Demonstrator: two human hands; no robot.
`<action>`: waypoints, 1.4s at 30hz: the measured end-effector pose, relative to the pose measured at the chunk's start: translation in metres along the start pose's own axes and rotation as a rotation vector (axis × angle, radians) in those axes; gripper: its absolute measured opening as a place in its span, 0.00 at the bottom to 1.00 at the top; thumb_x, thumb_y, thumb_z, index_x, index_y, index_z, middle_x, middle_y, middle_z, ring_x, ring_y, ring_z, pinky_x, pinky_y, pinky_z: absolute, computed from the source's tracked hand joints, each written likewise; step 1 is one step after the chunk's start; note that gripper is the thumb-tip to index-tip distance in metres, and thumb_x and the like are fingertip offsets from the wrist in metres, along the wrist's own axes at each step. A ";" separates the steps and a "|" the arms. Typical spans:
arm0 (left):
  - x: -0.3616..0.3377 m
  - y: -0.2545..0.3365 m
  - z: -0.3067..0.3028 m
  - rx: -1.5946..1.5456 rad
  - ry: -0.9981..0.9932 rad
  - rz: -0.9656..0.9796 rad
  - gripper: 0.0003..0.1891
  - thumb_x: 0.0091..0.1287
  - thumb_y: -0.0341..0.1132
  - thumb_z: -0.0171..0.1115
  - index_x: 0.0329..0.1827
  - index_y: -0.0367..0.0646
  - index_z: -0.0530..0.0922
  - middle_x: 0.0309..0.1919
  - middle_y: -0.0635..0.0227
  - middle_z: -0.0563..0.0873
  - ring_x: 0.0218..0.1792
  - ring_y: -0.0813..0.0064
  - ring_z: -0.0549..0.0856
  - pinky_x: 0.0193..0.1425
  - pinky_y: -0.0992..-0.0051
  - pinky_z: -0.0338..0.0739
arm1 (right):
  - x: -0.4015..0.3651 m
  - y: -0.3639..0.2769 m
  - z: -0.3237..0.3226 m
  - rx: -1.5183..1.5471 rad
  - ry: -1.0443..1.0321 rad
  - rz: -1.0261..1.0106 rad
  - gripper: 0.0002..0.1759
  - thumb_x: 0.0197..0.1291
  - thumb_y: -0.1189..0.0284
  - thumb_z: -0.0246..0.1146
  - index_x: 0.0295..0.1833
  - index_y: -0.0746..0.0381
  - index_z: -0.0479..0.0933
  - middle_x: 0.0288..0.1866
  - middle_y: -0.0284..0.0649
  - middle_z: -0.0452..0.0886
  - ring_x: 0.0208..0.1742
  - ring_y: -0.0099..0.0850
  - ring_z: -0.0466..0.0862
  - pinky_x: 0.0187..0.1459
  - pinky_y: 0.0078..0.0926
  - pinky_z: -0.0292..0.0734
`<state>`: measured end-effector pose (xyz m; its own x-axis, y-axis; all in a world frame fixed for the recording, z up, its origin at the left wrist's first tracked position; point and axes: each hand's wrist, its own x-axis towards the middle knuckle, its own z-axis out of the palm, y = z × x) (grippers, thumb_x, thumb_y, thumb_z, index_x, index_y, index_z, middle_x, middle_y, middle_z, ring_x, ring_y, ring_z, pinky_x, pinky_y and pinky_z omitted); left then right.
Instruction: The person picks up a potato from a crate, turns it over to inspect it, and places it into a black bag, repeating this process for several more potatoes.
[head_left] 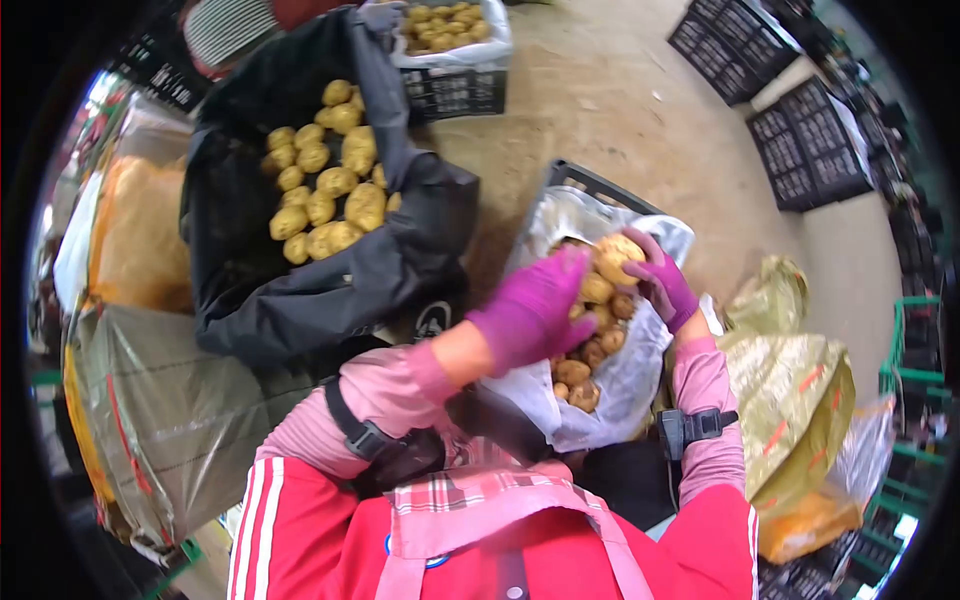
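Observation:
My left hand (535, 308), in a purple glove, is over the left part of a lined crate (572, 420), blurred, its thumb apart from its fingers. Beside it, my right hand (668, 282), in a matching glove, has its fingers round a large potato (618, 258) at the far part of the crate. Smaller, browner potatoes (583, 395) lie on the white liner below the hands. To the left stands a big black-lined container (270, 318) with several yellow potatoes (338, 182) inside.
Another crate of potatoes (455, 88) stands at the top centre. Black crates (810, 145) are at the upper right. Crumpled greenish sacks (790, 400) lie right of my right arm. Large wrapped bags (165, 400) line the left side.

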<state>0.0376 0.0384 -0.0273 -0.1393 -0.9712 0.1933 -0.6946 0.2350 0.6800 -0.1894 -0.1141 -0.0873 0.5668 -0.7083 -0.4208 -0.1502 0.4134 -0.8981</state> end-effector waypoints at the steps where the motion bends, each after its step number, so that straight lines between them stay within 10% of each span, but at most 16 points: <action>1: 0.004 0.002 -0.007 -0.090 -0.024 -0.066 0.42 0.64 0.46 0.70 0.74 0.30 0.61 0.66 0.41 0.74 0.65 0.49 0.77 0.69 0.59 0.71 | -0.025 -0.036 0.026 0.046 -0.085 -0.086 0.43 0.57 0.66 0.70 0.77 0.57 0.62 0.59 0.35 0.77 0.53 0.23 0.81 0.43 0.17 0.80; 6: 0.022 0.013 -0.026 -0.945 -0.151 -0.283 0.42 0.71 0.43 0.66 0.80 0.35 0.51 0.64 0.58 0.74 0.57 0.76 0.79 0.58 0.73 0.80 | -0.079 -0.067 0.085 0.038 -0.116 -0.460 0.43 0.56 0.65 0.67 0.77 0.65 0.62 0.70 0.43 0.71 0.72 0.33 0.70 0.72 0.28 0.62; 12: 0.013 0.009 -0.005 -0.762 0.063 -0.094 0.34 0.74 0.48 0.62 0.75 0.39 0.62 0.50 0.57 0.82 0.44 0.75 0.85 0.48 0.73 0.82 | -0.089 -0.071 0.089 -0.273 0.030 -0.538 0.46 0.58 0.56 0.72 0.76 0.65 0.62 0.73 0.47 0.70 0.74 0.34 0.68 0.73 0.31 0.60; 21: 0.039 0.018 -0.019 -1.362 -0.297 -0.761 0.33 0.79 0.61 0.38 0.71 0.42 0.67 0.53 0.59 0.83 0.44 0.65 0.88 0.49 0.69 0.87 | -0.080 -0.055 0.082 -0.085 0.017 -0.633 0.51 0.52 0.64 0.78 0.78 0.64 0.59 0.71 0.46 0.72 0.73 0.34 0.71 0.73 0.33 0.63; 24: 0.043 0.024 -0.031 -1.567 -0.571 -0.707 0.34 0.79 0.61 0.35 0.71 0.41 0.66 0.56 0.58 0.82 0.48 0.62 0.88 0.50 0.69 0.86 | -0.077 -0.051 0.079 -0.235 0.093 -0.706 0.51 0.52 0.67 0.78 0.78 0.63 0.57 0.71 0.46 0.72 0.73 0.35 0.71 0.73 0.33 0.64; 35: 0.042 0.047 -0.035 -1.546 -0.177 -0.378 0.28 0.81 0.40 0.44 0.82 0.53 0.51 0.72 0.67 0.67 0.68 0.69 0.76 0.62 0.70 0.80 | -0.071 -0.039 0.079 -0.292 0.132 -0.788 0.59 0.53 0.54 0.78 0.81 0.62 0.50 0.79 0.46 0.60 0.78 0.37 0.64 0.73 0.35 0.63; 42: 0.035 0.041 -0.031 -1.600 -0.271 -0.340 0.30 0.73 0.46 0.58 0.75 0.48 0.62 0.66 0.61 0.72 0.61 0.63 0.81 0.55 0.63 0.85 | -0.087 -0.053 0.079 -0.152 0.135 -0.785 0.16 0.74 0.67 0.60 0.60 0.64 0.80 0.67 0.50 0.78 0.69 0.37 0.75 0.72 0.35 0.65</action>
<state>0.0264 0.0151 0.0289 -0.3730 -0.9212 -0.1109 0.6409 -0.3422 0.6871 -0.1667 -0.0296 0.0073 0.4515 -0.8264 0.3365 0.1372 -0.3083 -0.9413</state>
